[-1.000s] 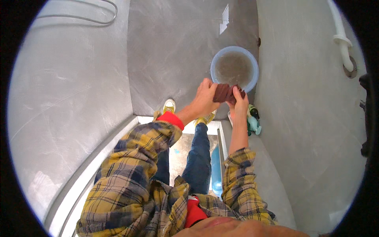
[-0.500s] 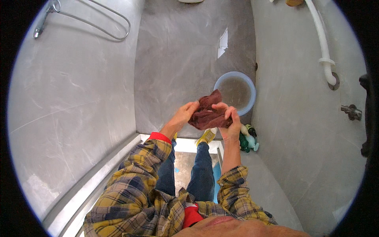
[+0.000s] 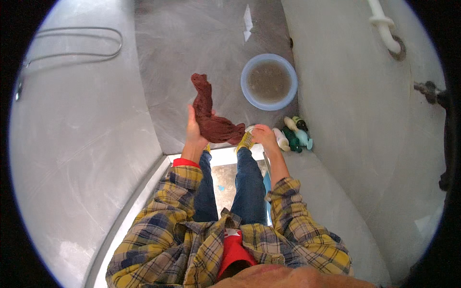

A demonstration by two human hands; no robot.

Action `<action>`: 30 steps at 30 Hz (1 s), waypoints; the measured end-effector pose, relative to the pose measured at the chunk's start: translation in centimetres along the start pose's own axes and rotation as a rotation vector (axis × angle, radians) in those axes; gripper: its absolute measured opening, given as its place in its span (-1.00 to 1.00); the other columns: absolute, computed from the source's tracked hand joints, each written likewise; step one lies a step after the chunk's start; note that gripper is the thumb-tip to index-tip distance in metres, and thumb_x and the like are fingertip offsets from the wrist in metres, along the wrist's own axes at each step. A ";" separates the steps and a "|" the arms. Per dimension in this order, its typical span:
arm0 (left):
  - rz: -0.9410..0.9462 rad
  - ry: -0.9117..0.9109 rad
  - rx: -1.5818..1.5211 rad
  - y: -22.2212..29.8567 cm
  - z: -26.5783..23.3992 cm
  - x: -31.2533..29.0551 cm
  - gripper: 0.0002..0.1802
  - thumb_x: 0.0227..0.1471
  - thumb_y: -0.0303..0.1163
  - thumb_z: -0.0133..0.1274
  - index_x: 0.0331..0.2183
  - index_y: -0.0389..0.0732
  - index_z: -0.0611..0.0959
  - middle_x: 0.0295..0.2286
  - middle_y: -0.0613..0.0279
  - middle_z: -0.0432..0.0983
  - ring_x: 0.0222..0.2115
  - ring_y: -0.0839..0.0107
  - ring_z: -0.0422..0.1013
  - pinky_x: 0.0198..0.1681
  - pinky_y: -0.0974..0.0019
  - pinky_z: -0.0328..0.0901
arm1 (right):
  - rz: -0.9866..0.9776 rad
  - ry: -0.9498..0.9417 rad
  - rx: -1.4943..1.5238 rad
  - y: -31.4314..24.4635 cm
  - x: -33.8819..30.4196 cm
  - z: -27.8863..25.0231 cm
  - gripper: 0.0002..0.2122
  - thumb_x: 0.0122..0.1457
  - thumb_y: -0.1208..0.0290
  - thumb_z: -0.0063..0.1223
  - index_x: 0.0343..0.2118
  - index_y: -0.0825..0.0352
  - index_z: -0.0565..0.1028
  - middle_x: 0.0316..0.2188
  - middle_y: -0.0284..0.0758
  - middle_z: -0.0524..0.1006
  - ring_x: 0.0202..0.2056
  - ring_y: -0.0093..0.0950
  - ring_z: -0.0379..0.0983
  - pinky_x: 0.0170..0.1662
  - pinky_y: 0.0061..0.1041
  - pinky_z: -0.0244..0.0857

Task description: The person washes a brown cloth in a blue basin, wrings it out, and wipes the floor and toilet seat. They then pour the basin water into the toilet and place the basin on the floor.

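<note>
A dark reddish-brown cloth hangs twisted and bunched in front of me. My left hand grips its middle, thumb up on the near side and fingertips showing behind it. One end of the cloth stands away toward the far side; the other stretches right toward my right hand. That hand's fingers are loosely bent beside the cloth's end, with a narrow gap seeming to show between them. Beyond my right hand, a light blue basin holds murky greyish-brown water on the floor.
Several bottles, white, green and pale blue, stand by the right wall. A metal shower hose loops along the left wall. On the right wall are a white pipe and a metal tap. My feet are at a white doorway sill.
The cloth has gone from bunched between both hands to stretched out longer. My left hand has moved left with it, and my right hand has come away from it. The view has shifted.
</note>
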State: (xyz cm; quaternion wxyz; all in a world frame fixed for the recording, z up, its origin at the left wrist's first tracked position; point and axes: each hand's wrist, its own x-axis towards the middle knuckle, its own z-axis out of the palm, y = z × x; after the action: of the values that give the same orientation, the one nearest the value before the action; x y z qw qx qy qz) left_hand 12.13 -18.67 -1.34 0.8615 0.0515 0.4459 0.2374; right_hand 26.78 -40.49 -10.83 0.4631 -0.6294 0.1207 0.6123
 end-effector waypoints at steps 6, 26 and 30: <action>-0.082 0.032 -0.004 0.7 0.0 -3.2 -0.57 0.18 -0.03 -0.11 -0.16 -0.21 0.45 -0.38 0.16 0.47 -0.40 0.36 0.43 -0.29 0.24 0.42 | 0.071 0.469 0.271 6.7 5.5 -4.1 -0.73 0.06 0.41 0.07 -0.20 0.44 0.45 -0.39 -0.25 0.50 -0.44 -0.43 0.45 -0.39 -0.49 0.40; -0.155 0.375 0.636 4.9 -4.8 2.0 -0.68 0.09 -0.33 0.01 -0.12 -0.24 0.44 -0.36 0.14 0.54 -0.43 0.39 0.49 -0.36 0.29 0.46 | -0.333 0.397 1.048 12.0 21.5 6.1 -0.33 -0.09 0.65 -0.05 0.20 0.23 0.15 0.05 -0.20 0.28 0.06 -0.22 0.24 0.11 -0.06 0.17; -0.056 0.407 0.747 4.8 -5.2 3.1 -0.67 0.09 -0.34 0.01 -0.10 -0.23 0.42 -0.35 0.17 0.54 -0.40 0.41 0.48 -0.31 0.31 0.44 | -0.428 0.433 1.159 12.0 20.0 8.6 -0.23 -0.17 0.71 -0.12 0.24 0.19 0.09 0.04 -0.18 0.28 0.07 -0.21 0.22 0.12 -0.06 0.16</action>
State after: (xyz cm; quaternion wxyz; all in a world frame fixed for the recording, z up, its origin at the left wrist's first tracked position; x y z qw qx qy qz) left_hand 7.76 -13.67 -5.27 0.6842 0.3001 0.6634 0.0413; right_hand 16.93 -32.35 -32.17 0.8041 -0.3970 0.3938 0.2017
